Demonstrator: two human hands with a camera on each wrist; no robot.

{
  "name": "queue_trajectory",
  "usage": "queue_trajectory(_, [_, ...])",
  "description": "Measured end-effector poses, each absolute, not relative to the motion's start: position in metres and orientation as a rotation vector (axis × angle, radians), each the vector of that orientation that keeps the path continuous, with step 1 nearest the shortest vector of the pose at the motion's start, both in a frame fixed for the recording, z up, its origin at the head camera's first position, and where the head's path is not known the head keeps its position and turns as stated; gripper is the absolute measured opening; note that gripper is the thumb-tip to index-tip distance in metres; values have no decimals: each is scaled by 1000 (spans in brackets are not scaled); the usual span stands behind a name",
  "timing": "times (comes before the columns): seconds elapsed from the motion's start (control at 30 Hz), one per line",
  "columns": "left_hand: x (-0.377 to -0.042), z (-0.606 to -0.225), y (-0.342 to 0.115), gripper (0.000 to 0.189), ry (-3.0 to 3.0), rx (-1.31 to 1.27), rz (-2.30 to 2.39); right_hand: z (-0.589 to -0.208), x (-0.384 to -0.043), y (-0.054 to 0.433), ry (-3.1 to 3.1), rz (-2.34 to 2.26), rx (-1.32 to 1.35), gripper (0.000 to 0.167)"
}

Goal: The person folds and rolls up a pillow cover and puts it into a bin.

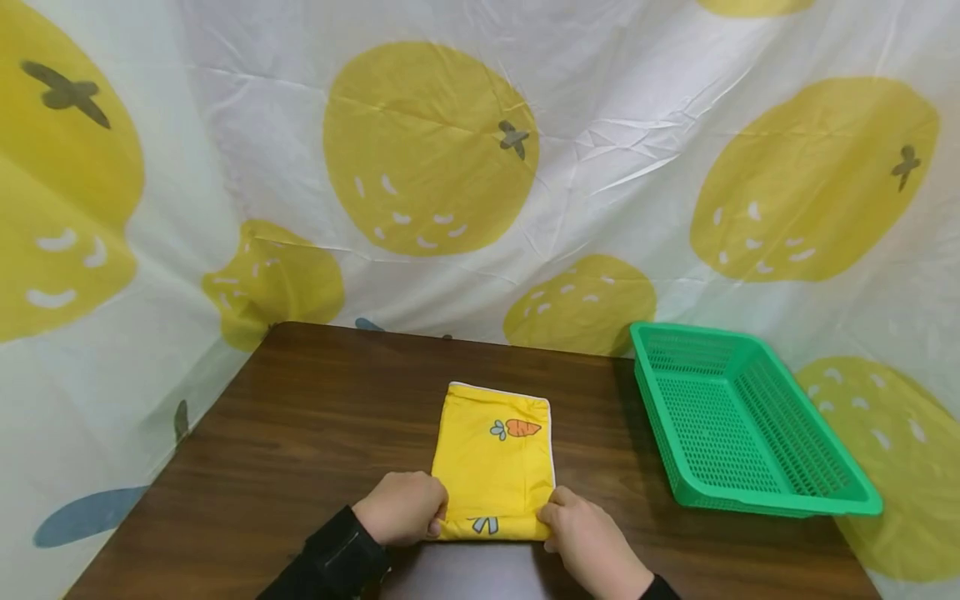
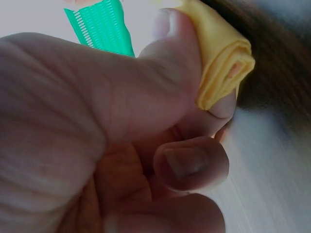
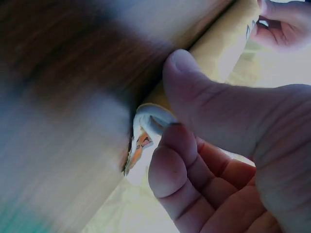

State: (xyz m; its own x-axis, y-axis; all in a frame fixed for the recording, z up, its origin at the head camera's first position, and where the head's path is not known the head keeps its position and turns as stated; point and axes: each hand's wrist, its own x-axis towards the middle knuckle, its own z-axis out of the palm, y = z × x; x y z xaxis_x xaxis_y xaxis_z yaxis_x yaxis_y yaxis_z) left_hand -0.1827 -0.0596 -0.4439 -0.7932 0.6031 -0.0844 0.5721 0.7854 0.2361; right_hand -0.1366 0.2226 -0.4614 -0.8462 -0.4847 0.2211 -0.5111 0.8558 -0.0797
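Observation:
A yellow cloth [image 1: 491, 467] with carrot prints and white edging lies flat in the head view, its near edge turned over into a narrow roll. My left hand [image 1: 402, 508] pinches the left end of that roll. The left wrist view shows the thumb of the left hand [image 2: 112, 87] over the layered end of the cloth [image 2: 223, 53], with a fingertip beneath. At the roll's right end, my right hand [image 1: 588, 537] grips between thumb and fingers. In the right wrist view, white trim curls out of the cloth [image 3: 218, 56] beside the right hand [image 3: 228, 121].
A dark brown wooden table [image 1: 330, 400] carries the cloth. On its right side stands a green plastic basket [image 1: 727, 433] with perforated walls and nothing inside. A white curtain [image 1: 600, 167] printed with yellow fruit hangs behind and along the sides.

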Motion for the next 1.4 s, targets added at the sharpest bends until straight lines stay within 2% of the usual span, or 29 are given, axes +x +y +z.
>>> queue_trajectory(0.2, [-185, -444, -61, 33, 2812, 941, 324, -463, -138, 221, -2847, 186, 745, 24])
queue_trajectory(0.37, [-190, -448, -64, 35, 2772, 822, 416, -461, -140, 221, -2854, 210, 737, 26])
queue_trajectory(0.53, [-192, -449, -68, 34, 2770, 757, 517, -453, -154, 227, -2949, 309, 764, 20])
queue_trajectory(0.63, [-190, -448, -69, 35, 2797, 732, 549, -449, -165, 231, -3027, 393, 773, 23])
queue_trajectory(0.73, [-184, -449, -67, 33, 2921, 827, 457, -448, -171, 234, -3082, 476, 780, 24])
queue_trajectory(0.9, [-167, -456, -62, 25, 3147, 1250, 93, -451, -174, 238, -3142, 603, 761, 20])
queue_trajectory(1.0, [-162, -460, -61, 21, 3190, 1390, -47, -451, -177, 242, -3169, 679, 748, 17])
queue_trajectory(1.4, [-173, -459, -60, 11, 3006, 1389, 4, -446, -180, 245, -3218, 740, 728, 15])
